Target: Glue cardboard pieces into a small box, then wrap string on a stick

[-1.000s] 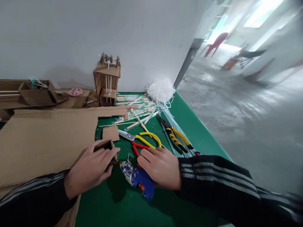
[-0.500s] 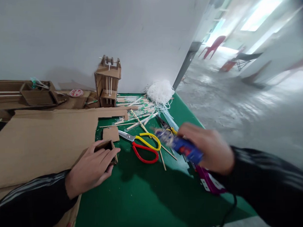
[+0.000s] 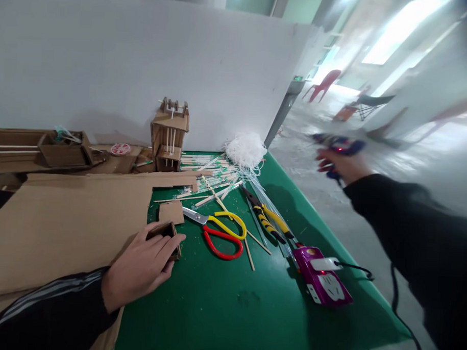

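Note:
My left hand (image 3: 146, 261) grips a small open cardboard box (image 3: 175, 249) at the table's left-centre, fingers over its rim and partly inside. Just behind it lies a square cardboard piece (image 3: 171, 212). My right hand (image 3: 344, 166) is raised past the table's right edge, wrapped round a dark blue glue gun (image 3: 344, 144). The gun is blurred; a small red light glows on it and its nozzle points left. Scissors (image 3: 226, 231) with yellow and red handles rest on the green table, to the right of the small box.
Long-nose pliers (image 3: 268, 222) and a purple power strip (image 3: 324, 277) with a plugged-in cord lie at right. Wooden sticks (image 3: 203, 166) and a white strand bundle (image 3: 245, 152) sit behind. A cardboard tower (image 3: 169, 134) stands at back; a large cardboard sheet (image 3: 71, 225) covers the left.
My right hand has swung up and right with the glue gun, from above the table to beyond its edge, uncovering the pliers and power strip. My left hand keeps its hold.

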### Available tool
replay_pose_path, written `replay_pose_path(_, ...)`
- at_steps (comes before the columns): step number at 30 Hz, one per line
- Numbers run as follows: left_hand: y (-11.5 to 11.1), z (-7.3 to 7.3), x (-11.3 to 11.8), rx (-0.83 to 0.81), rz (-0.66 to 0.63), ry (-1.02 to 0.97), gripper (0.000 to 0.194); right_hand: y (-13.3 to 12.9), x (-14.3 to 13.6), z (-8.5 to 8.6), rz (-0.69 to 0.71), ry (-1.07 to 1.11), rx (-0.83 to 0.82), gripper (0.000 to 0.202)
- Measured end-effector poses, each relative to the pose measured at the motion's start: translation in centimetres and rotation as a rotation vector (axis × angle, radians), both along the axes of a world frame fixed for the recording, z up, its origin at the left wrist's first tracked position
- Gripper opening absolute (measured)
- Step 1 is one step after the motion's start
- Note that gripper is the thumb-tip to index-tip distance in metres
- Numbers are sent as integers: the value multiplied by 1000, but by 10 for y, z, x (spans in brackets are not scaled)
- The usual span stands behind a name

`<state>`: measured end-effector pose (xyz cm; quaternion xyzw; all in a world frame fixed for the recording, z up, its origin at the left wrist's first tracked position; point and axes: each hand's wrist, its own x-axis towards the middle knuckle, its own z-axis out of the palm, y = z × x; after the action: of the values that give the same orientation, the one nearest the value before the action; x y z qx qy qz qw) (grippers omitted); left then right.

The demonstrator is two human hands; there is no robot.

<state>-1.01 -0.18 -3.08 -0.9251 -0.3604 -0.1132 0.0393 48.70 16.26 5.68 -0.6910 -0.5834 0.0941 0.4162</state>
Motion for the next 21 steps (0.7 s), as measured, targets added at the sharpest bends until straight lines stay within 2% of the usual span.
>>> replay_pose_path(1, 0, -1, 0, -3, -3, 1, 41, 3, -6, -18, -1, 15, -107, 32)
replay_pose_path(3, 0, -2, -1, -8, -12, -2, 41, 7, -17, -50, -2, 27, -267, 39)
replay_pose_path(4, 0, -2, -1, -12, -15, -4, 41, 9, -21, -63, 3, 26, -320, 31)
replay_pose_path(6, 0, -3, -1, -18, -17, -8, 41, 11, -25, -82, 1, 6, -383, 31)
replay_pose_path(8, 1, -4, -1, -17, -19, -10, 41, 15, -26, -93, -8, -28, -412, 32)
replay_pose_path(11, 1, -5, -1, -6, -20, -15, 43, 22, -25, -99, -37, -91, -452, 30)
replay_pose_path(14, 2, -6, -2, -1, -24, -27, 44, 23, -26, -99, -36, -151, -494, 30)
replay_pose_path(19, 2, -6, -4, -10, -30, -43, 45, 9, -24, -82, 59, -253, -543, 30)
replay_pose_path(21, 1, -5, -4, -10, -29, -42, 45, 0, -20, -71, 79, -315, -484, 31)
